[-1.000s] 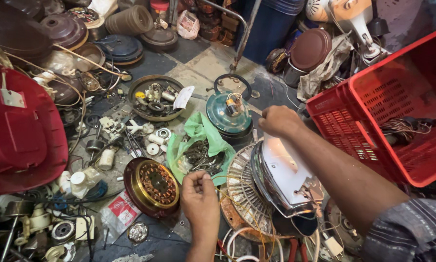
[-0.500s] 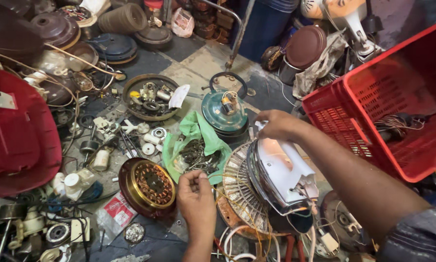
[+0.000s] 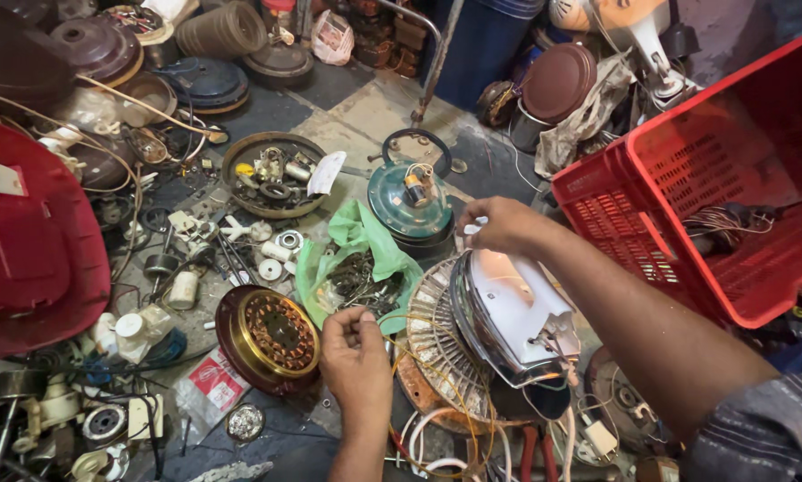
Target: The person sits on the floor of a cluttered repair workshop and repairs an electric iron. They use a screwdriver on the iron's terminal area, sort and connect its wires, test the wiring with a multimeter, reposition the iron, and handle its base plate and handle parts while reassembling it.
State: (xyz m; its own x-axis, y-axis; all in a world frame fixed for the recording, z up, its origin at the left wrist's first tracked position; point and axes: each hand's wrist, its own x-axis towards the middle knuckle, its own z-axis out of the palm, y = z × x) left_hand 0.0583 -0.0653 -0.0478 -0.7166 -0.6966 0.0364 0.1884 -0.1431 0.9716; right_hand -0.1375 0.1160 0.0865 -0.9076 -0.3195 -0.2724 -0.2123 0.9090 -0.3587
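Head view, floor crammed with appliance scrap. Left hand (image 3: 356,357) lower centre, fingers pinched together over something tiny; cannot tell what. It sits at the near edge of a green plastic bag (image 3: 352,245) lying open with dark small metal parts inside. Right hand (image 3: 501,225) centre frame, fingers curled around the tip of an opened electric iron (image 3: 513,317), which lies tilted on a round wire fan guard (image 3: 441,344). Just left of the left hand: copper-wound motor stator (image 3: 271,335). Behind the bag: teal ceiling-fan motor housing (image 3: 412,201) with a capacitor on top. Upper centre-left: round metal tray (image 3: 236,165) holding bearings, rings and small fittings, white paper scrap on its rim. Red plastic crate (image 3: 687,178) at right, tilted, a bundle of thin wires inside. Red moulded cover (image 3: 26,241) at left edge. Loose white plugs and bushings scattered between tray and stator. Red-handled pliers (image 3: 530,455) at bottom edge, tangled among white cords.
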